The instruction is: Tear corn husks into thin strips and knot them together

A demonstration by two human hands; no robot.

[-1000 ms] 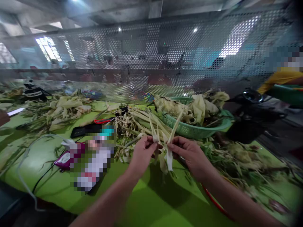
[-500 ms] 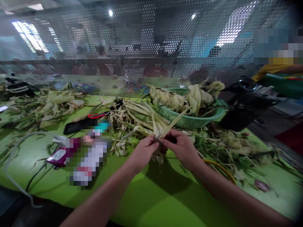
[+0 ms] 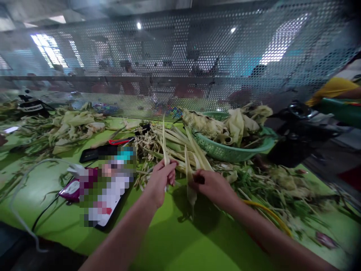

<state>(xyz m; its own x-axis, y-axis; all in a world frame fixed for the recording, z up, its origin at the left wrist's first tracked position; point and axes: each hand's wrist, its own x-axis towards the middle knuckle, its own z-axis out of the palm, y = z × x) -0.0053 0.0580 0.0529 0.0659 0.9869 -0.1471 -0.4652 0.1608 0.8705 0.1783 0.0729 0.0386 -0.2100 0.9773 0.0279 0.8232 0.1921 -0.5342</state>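
My left hand (image 3: 162,178) is closed on a narrow pale husk strip (image 3: 164,137) that points up from the fingers. To its right, my right hand (image 3: 210,184) pinches a wider pale husk piece (image 3: 191,192), which hangs down with a thin tip. The hands are apart, above the green table (image 3: 172,233). Behind them lies a pile of long husk strips (image 3: 177,145). A green basket (image 3: 237,153) heaped with corn husks stands behind my right hand.
Husk heaps (image 3: 73,124) lie at the back left. A dark phone (image 3: 90,153), a red cutter (image 3: 121,141), a purple packet (image 3: 72,190) and a white cable (image 3: 17,184) lie left. Green scraps (image 3: 262,184) and a yellow cord (image 3: 270,212) lie right. A perforated screen (image 3: 169,56) stands behind.
My hands have moved apart, with a separate strip now in each. The view has shifted slightly, so the table's contents appear lower and farther right.
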